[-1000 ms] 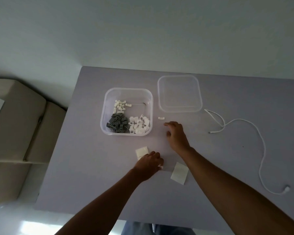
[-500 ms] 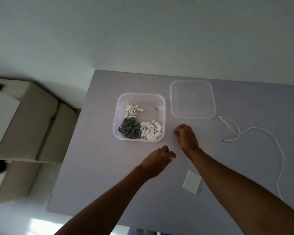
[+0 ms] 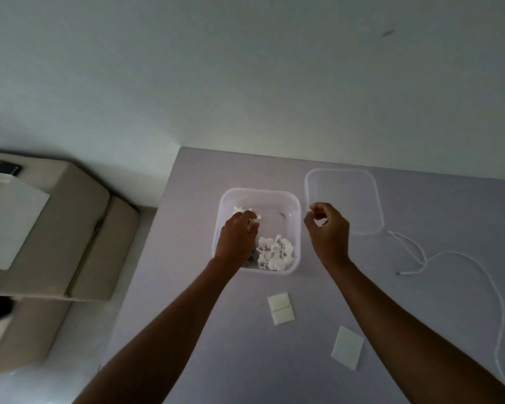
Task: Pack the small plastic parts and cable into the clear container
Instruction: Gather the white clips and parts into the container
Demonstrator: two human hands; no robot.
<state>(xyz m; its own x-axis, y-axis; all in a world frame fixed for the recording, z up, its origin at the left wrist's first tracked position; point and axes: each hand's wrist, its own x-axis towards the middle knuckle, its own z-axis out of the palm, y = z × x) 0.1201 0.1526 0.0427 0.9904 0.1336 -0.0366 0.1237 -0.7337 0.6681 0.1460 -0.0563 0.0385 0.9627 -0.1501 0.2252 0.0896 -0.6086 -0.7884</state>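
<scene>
The clear container (image 3: 292, 199) stands on the grey table (image 3: 420, 301) and holds white plastic clips (image 3: 276, 252) at its front right and small white parts (image 3: 239, 209) at its back left. My left hand (image 3: 238, 237) is inside the container over its left half, hiding the dark parts, with a small white part (image 3: 252, 227) pinched at its fingertips. My right hand (image 3: 328, 228) hovers just right of the container's rim, fingers pinched on a tiny white part (image 3: 309, 211). The white cable (image 3: 484, 275) lies loose at the right.
The clear lid (image 3: 362, 182) lies flat behind my right hand. Two white flat pads, one (image 3: 280, 309) and another (image 3: 347, 346), lie on the table in front of the container. Beige boxes (image 3: 56, 243) stand on the floor off the table's left edge.
My left hand has moved from the table front into the container. My right hand has lifted off the table with the tiny white part, up beside the container's right rim. The camera has shifted.
</scene>
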